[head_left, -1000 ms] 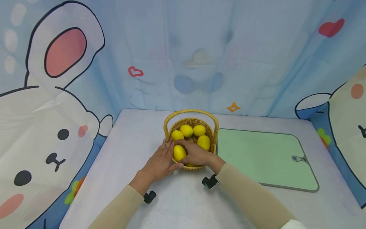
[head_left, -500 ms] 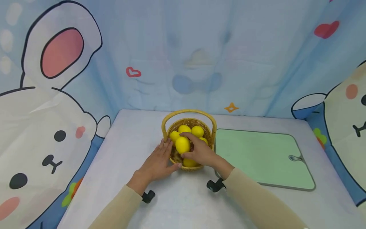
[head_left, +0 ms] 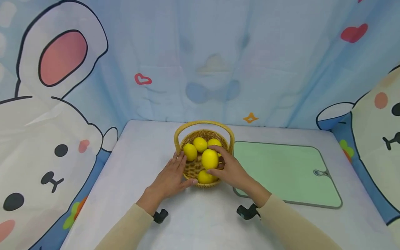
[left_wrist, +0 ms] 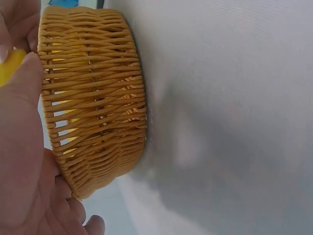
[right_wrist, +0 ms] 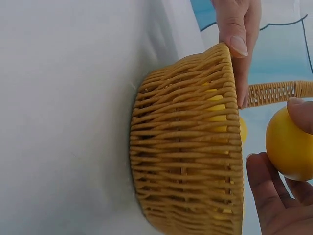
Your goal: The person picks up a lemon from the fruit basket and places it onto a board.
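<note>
My right hand (head_left: 233,171) pinches a yellow lemon (head_left: 210,159) between thumb and fingers, over the front right part of a round wicker basket (head_left: 192,169). In the right wrist view that lemon (right_wrist: 289,147) is raised above the rim, apart from the basket. Several other lemons (head_left: 190,152) lie inside, some partly hidden by the hand and the held fruit. My left hand (head_left: 168,180) rests against the basket's left side with its fingers extended, the thumb reaching along the front rim. The basket stands upright with its arched handle (head_left: 204,122) up.
To the right of the basket a pale green cutting board (head_left: 285,173) lies flat on the white table (head_left: 147,146). Behind the table hangs a blue cartoon curtain (head_left: 215,52). Black cameras (head_left: 248,211) are strapped to both wrists.
My right hand has lifted a lemon from the left front of the basket and carried it rightward above the others. My left hand stays against the basket.
</note>
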